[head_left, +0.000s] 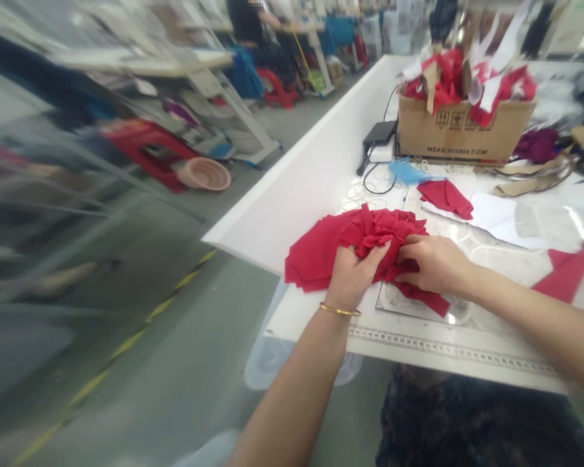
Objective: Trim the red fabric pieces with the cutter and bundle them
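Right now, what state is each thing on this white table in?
Crumpled red cloth pile, bunched up.
Left hand, gripping the cloth, gold bangle on wrist.
Right hand, gripping the cloth.
Open brown cardboard box, overflowing with red and white scraps.
Folded red cloth piece, lying on white paper.

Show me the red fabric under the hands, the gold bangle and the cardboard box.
Red fabric (316,253): head view, on the flat left part of the pile.
Gold bangle (339,311): head view, on its front curve at the wrist.
Cardboard box (460,136): head view, on its front side.
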`<state>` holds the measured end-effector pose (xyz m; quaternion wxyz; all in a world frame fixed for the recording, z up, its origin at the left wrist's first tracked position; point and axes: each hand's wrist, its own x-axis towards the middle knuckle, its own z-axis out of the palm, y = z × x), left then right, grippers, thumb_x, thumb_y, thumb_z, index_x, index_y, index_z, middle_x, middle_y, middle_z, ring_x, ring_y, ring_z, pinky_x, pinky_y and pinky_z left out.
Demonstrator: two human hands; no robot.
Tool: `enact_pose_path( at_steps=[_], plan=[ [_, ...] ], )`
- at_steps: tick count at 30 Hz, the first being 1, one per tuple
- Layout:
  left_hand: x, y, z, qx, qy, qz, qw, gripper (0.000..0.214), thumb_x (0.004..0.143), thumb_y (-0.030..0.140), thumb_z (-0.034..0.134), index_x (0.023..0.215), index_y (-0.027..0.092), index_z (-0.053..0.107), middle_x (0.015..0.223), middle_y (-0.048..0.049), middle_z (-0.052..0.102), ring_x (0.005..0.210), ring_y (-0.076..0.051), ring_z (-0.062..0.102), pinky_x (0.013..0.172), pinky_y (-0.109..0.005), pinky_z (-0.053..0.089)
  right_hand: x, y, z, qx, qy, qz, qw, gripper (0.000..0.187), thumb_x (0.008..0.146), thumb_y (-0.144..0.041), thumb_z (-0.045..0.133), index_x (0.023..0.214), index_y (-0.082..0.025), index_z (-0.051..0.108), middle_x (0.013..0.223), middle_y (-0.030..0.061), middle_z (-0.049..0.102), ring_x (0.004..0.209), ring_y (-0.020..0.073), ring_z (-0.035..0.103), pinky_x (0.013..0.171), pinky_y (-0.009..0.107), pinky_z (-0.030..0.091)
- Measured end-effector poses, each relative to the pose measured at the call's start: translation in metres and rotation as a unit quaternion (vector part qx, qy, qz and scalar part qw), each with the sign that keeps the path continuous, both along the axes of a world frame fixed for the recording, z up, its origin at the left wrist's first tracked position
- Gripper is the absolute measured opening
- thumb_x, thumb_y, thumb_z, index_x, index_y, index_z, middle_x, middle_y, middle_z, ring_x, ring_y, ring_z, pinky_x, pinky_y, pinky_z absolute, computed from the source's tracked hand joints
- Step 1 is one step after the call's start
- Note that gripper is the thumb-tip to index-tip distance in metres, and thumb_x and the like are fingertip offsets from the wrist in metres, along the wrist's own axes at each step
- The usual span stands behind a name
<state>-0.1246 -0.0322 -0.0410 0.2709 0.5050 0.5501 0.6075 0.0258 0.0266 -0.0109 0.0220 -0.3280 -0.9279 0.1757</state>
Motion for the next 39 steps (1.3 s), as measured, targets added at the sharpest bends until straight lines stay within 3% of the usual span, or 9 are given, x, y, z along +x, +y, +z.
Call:
enact_pose_path(
  at_steps=[5, 8, 11, 14, 18, 22, 27, 33, 39],
  plan=[
    [0.0, 0.0, 0.002, -0.005, -0.005, 0.001, 1.0, 0.019, 0.079, 0.034, 0.066, 0.085, 0.016, 0.064, 0.089, -0.0062, 0.07, 0.09, -0.021, 0.066, 0.088, -0.033, 0.054, 0.002, 0.004, -0.003, -0.093, 0.116, -0.015, 0.989, 0.002, 0.077, -0.015, 0.069, 0.077, -0.016, 0.068, 0.078, 0.0014, 0.066, 0.072, 0.0139, 0.057, 0.064, 0.026, 0.038],
    [0.0, -0.003, 0.005, -0.015, -0.011, -0.001, 1.0, 0.017, 0.077, 0.032, 0.065, 0.081, 0.016, 0.064, 0.084, -0.0054, 0.07, 0.085, -0.021, 0.066, 0.083, -0.033, 0.054, 0.005, 0.009, 0.001, -0.15, 0.245, -0.036, 0.957, 0.008, 0.074, -0.011, 0.068, 0.069, -0.014, 0.062, 0.061, -0.0039, 0.055, 0.056, 0.0079, 0.047, 0.057, 0.022, 0.036],
    [0.001, -0.007, 0.007, -0.043, 0.011, -0.049, 0.998, 0.013, 0.07, 0.028, 0.068, 0.075, 0.016, 0.063, 0.077, -0.0042, 0.068, 0.077, -0.021, 0.065, 0.074, -0.032, 0.055, 0.003, 0.009, 0.005, -0.15, 0.288, -0.045, 0.945, 0.012, 0.071, -0.007, 0.067, 0.064, -0.013, 0.058, 0.058, -0.0051, 0.051, 0.053, 0.0066, 0.044, 0.054, 0.021, 0.035],
    [0.001, -0.006, 0.003, -0.046, 0.075, -0.078, 0.993, 0.017, 0.063, 0.026, 0.073, 0.076, 0.017, 0.065, 0.077, -0.0041, 0.069, 0.077, -0.022, 0.065, 0.075, -0.033, 0.055, -0.003, 0.006, 0.006, -0.136, 0.288, -0.047, 0.947, 0.013, 0.069, -0.004, 0.067, 0.063, -0.012, 0.059, 0.06, -0.0044, 0.053, 0.056, 0.007, 0.046, 0.056, 0.021, 0.036],
    [-0.001, -0.001, -0.004, -0.019, 0.11, -0.01, 0.994, 0.02, 0.067, 0.034, 0.075, 0.076, 0.018, 0.066, 0.078, -0.0055, 0.069, 0.081, -0.024, 0.065, 0.082, -0.037, 0.054, 0.004, 0.007, 0.009, -0.113, 0.259, -0.02, 0.959, 0.008, 0.076, -0.011, 0.068, 0.07, -0.013, 0.065, 0.067, -0.0021, 0.06, 0.062, 0.0082, 0.049, 0.061, 0.022, 0.038],
    [0.002, 0.0, -0.001, 0.004, 0.061, 0.009, 0.998, 0.024, 0.073, 0.038, 0.074, 0.081, 0.017, 0.065, 0.089, -0.0079, 0.069, 0.091, -0.025, 0.065, 0.089, -0.037, 0.053, 0.029, 0.013, 0.015, -0.072, 0.082, -0.005, 0.994, 0.011, 0.074, -0.025, 0.077, 0.078, -0.016, 0.071, 0.076, 0.0002, 0.066, 0.066, 0.0118, 0.053, 0.061, 0.024, 0.036],
    [0.006, -0.001, 0.004, 0.003, 0.009, 0.03, 1.0, 0.027, 0.076, 0.041, 0.072, 0.082, 0.018, 0.061, 0.089, -0.0071, 0.067, 0.092, -0.024, 0.063, 0.091, -0.036, 0.052, 0.054, 0.019, 0.017, -0.05, -0.055, 0.05, 0.996, 0.012, 0.072, -0.018, 0.078, 0.081, -0.018, 0.072, 0.084, 0.0018, 0.067, 0.07, 0.0129, 0.057, 0.062, 0.025, 0.037],
    [0.005, 0.0, 0.005, 0.004, 0.008, 0.028, 1.0, 0.026, 0.077, 0.041, 0.072, 0.082, 0.017, 0.061, 0.089, -0.007, 0.068, 0.092, -0.023, 0.064, 0.092, -0.036, 0.052, 0.051, 0.027, 0.02, -0.026, 0.031, 0.033, 0.999, 0.011, 0.079, -0.012, 0.069, 0.081, -0.02, 0.076, 0.084, 0.0025, 0.067, 0.069, 0.0123, 0.057, 0.063, 0.026, 0.04],
    [0.005, 0.0, 0.002, 0.007, 0.021, 0.0, 1.0, 0.027, 0.08, 0.043, 0.07, 0.081, 0.017, 0.062, 0.085, -0.0064, 0.067, 0.091, -0.022, 0.064, 0.088, -0.033, 0.053, 0.02, 0.022, 0.038, 0.049, 0.153, 0.035, 0.986, 0.011, 0.084, -0.016, 0.064, 0.085, -0.018, 0.074, 0.082, 0.0037, 0.064, 0.074, 0.0134, 0.056, 0.061, 0.026, 0.036]
  ],
)
